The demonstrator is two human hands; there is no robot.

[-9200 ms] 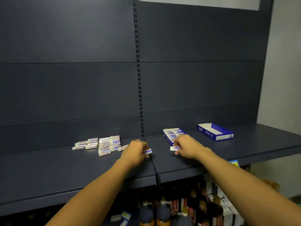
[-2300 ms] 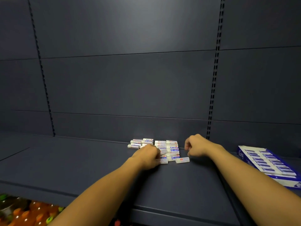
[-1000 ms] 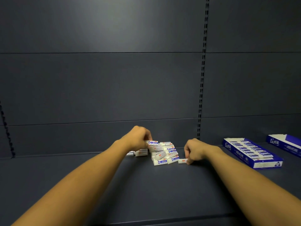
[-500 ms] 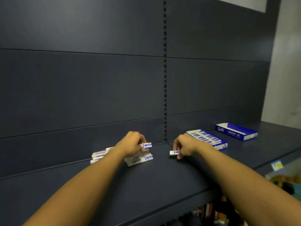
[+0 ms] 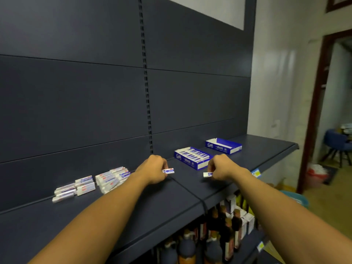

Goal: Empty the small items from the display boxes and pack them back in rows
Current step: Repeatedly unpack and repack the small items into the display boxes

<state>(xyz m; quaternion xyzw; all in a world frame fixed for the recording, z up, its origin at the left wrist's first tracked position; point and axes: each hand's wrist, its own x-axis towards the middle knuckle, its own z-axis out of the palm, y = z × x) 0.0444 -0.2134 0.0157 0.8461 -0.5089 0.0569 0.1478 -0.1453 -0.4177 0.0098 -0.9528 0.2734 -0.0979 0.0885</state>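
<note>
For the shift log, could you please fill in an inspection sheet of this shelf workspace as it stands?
Surface: dark shelf.
Job's things: nearer display box holds rows; farther display box looks empty; loose pile at left.
Clutter: nothing seen.
Grippers: left hand pinches an item; right hand pinches another item.
Cables: nothing seen.
Surroundings: bottles below; doorway at right.

Print on the loose packs [image 5: 91,182] left of the full display box [image 5: 192,158] is blurred, unreadable. Fingertips of both hands are hidden behind knuckles. Bottles [image 5: 219,235] below the box are cut off by the frame edge.
</note>
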